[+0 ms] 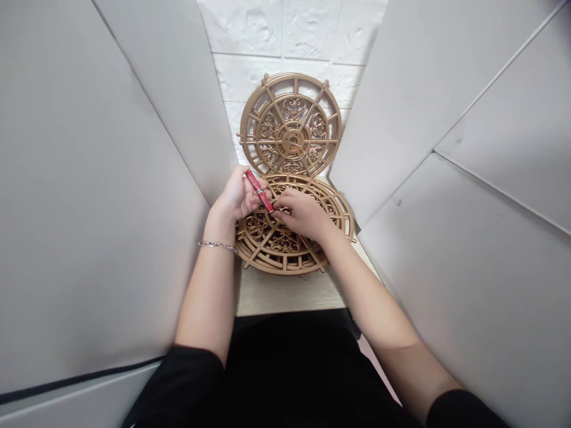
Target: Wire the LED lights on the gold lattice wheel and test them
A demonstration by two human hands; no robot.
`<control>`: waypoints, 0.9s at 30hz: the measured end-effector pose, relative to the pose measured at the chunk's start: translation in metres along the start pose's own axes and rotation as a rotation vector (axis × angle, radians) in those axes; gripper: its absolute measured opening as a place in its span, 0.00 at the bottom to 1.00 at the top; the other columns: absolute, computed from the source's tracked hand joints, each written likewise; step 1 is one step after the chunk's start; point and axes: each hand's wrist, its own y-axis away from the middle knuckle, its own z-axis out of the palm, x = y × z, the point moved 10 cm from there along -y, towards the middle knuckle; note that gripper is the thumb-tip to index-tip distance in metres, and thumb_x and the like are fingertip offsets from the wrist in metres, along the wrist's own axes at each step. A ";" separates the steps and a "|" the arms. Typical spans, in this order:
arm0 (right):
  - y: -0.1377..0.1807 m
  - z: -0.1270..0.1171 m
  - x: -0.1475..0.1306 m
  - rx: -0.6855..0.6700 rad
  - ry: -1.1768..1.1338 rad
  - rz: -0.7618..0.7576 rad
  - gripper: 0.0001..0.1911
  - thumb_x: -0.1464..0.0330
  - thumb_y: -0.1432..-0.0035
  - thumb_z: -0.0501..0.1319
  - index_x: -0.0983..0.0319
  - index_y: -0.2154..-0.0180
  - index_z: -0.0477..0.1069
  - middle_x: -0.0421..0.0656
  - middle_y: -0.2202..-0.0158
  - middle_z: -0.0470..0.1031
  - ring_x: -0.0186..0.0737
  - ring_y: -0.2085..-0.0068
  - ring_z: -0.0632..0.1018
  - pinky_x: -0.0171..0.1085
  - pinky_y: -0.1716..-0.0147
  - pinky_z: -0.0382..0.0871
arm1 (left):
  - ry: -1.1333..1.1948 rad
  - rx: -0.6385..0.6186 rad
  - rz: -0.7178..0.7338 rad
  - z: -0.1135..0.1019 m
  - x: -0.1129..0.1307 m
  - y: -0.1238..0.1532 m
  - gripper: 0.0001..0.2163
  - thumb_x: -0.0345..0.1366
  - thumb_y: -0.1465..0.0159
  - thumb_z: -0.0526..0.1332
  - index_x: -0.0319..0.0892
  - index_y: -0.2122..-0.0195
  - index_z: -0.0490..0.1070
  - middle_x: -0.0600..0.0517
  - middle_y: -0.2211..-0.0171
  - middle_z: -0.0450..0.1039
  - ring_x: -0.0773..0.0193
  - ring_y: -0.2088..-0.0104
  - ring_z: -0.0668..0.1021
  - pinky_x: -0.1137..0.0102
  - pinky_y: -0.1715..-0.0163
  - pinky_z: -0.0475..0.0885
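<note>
A white brick-patterned wall (pixel 307 27) closes the far side; smooth pale-grey panels stand left (pixel 89 190) and right (pixel 473 273) of a light wood-grain worktop (pixel 285 294).

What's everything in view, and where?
Wall: 1, white, behind
Panels: several, pale grey, both sides
Tabletop: 1, pale, beneath the stacked discs
Stacked discs: more than one, gold, lying flat
Upright disc: 1, gold, before the wall
Strands: count unclear, yellowish, at the upright disc
Pen-like tool: 1, red, over the stacked discs
Strip: 1, pale pink, lower right
Bracelet: 1, silver, left wrist
Clothing: count unclear, black, bottom
Left hand: 1, bare, holding the tool
Right hand: 1, bare, at the tool's lower end
</note>
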 end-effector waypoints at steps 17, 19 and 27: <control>-0.001 -0.005 -0.003 -0.003 -0.054 -0.013 0.10 0.64 0.45 0.54 0.63 0.69 0.71 0.41 0.69 0.69 0.34 0.66 0.69 0.34 0.65 0.60 | 0.077 -0.014 0.021 0.005 0.001 0.001 0.24 0.46 0.39 0.35 0.39 0.80 0.63 0.47 0.85 0.68 0.75 0.94 0.60 0.80 0.95 0.56; -0.003 -0.017 0.004 0.050 -0.205 0.011 0.17 0.59 0.42 0.50 0.62 0.68 0.72 0.41 0.68 0.71 0.33 0.66 0.70 0.34 0.64 0.61 | 0.090 -0.002 0.054 0.006 0.006 0.003 0.28 0.51 0.39 0.32 0.39 0.81 0.61 0.47 0.85 0.67 0.77 0.94 0.59 0.81 0.95 0.53; 0.026 -0.048 0.123 0.087 0.122 0.670 0.16 0.69 0.44 0.47 0.67 0.68 0.72 0.53 0.64 0.74 0.44 0.62 0.74 0.41 0.61 0.63 | 0.213 0.017 0.259 0.001 0.032 0.013 0.27 0.54 0.39 0.39 0.39 0.82 0.60 0.53 0.86 0.65 0.82 0.95 0.55 0.83 0.96 0.46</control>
